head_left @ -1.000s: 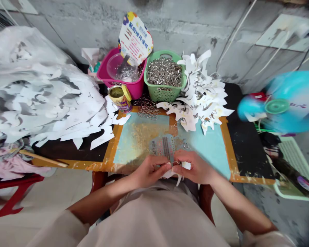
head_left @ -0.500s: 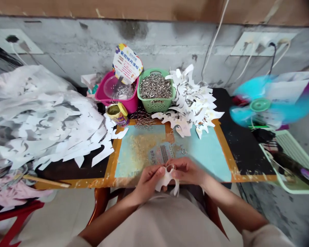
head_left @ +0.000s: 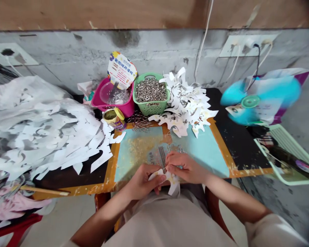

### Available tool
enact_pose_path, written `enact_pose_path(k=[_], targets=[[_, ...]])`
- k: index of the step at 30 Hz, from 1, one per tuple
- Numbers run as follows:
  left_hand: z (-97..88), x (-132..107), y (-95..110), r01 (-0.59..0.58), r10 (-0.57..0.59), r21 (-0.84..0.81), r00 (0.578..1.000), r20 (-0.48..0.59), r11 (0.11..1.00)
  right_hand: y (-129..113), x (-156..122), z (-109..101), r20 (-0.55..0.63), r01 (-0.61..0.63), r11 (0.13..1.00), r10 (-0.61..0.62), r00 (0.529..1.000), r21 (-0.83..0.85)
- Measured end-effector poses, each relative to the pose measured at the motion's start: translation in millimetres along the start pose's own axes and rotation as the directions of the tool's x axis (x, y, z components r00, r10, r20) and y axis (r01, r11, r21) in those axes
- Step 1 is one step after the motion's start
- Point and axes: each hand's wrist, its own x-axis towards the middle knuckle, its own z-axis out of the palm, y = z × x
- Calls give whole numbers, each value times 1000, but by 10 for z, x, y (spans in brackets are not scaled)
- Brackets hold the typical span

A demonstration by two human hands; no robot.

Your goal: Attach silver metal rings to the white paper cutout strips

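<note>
A white cut-out piece (head_left: 174,188) with curved edges and yellowish spots is held low over the table's front edge. My left hand (head_left: 145,181) pinches its left part between thumb and fingers. Against the upper edge of the piece, my right hand (head_left: 184,168) is closed, its fingertips pinched on a small metal ring that they mostly hide. A loose metal ring (head_left: 181,150) lies on the light blue mat (head_left: 204,147) just beyond my right hand.
White cut-outs form a large heap (head_left: 48,137) at left and a smaller pile (head_left: 187,106) at back right. A green basket (head_left: 151,108) of metal rings, a pink basket (head_left: 126,109) and an open tin (head_left: 114,120) stand behind the mat. A blue fan (head_left: 249,101) spins at right.
My right fingers have closed in over the ring, which showed more plainly before. The white piece has turned and shifted slightly in my left hand. The view has shifted a little.
</note>
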Motion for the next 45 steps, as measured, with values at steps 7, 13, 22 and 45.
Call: enact_pose_path(k=[7, 13, 22, 45], targets=[[-45, 31, 19, 107, -105, -19, 989, 101, 994, -102, 151, -142, 195, 135, 979, -104, 975, -152], [-15, 46, -100, 45, -47, -95, 999, -22, 994, 27, 177, -150, 216, 3, 1000, 3, 976, -28], [-60, 11, -100, -31, 33, -189, 999, 9, 982, 96, 21, -142, 254, -153, 976, 110, 961, 156], [117, -101, -234, -294, 290, -12, 946, -144, 956, -186, 87, 89, 110, -196, 943, 172, 979, 268]])
